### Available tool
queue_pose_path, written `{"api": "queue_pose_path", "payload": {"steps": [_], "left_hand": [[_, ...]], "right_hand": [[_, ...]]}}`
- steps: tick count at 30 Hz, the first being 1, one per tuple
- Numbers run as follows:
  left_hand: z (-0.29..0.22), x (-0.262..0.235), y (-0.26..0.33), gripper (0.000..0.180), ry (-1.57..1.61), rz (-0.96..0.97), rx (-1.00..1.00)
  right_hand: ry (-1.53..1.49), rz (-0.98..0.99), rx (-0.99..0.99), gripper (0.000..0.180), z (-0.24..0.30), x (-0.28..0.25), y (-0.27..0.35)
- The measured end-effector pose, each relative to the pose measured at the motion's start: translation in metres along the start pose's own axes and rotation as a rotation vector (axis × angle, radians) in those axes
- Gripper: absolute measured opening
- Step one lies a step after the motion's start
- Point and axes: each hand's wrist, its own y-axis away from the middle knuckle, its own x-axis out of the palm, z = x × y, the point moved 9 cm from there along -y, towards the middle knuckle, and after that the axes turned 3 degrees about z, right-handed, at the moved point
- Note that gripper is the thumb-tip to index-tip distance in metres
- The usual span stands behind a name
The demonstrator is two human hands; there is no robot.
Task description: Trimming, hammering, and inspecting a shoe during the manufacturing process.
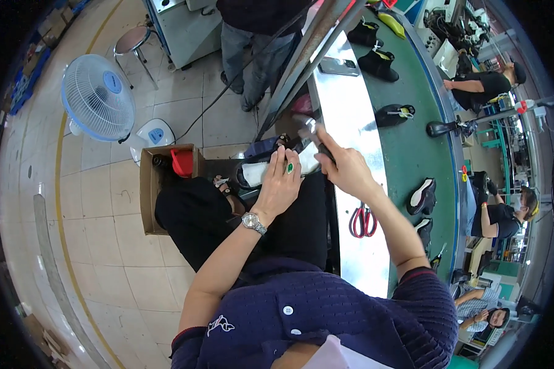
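Over my lap a dark shoe lies sole up, its white bottom facing me. My left hand, wearing a green-stoned ring and a wristwatch, is closed over the shoe and steadies it. Just to the right, my right hand grips a hammer by its handle. The hammer's metal head is raised near the shoe's far end and looks slightly blurred. Part of the shoe is hidden under my left fingers.
A metal ledge at my right bears red-handled scissors and a phone. Beyond it, a green conveyor carries several dark shoes. At left are a cardboard box and a fan. A person stands ahead; others sit across the conveyor.
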Motion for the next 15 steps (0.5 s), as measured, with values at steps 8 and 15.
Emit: {"api": "queue_pose_path", "payload": {"steps": [8,15], "left_hand": [[0.001,-0.003,-0.001,0.059,-0.001,0.002,0.005],[0.003,0.001,-0.003,0.059,0.006,0.017,0.015]], "right_hand": [[-0.007,-0.004,0.01,0.063,-0.002,0.01,0.001],[0.053,0.032,0.03,0.064,-0.005,0.013,0.001]]}}
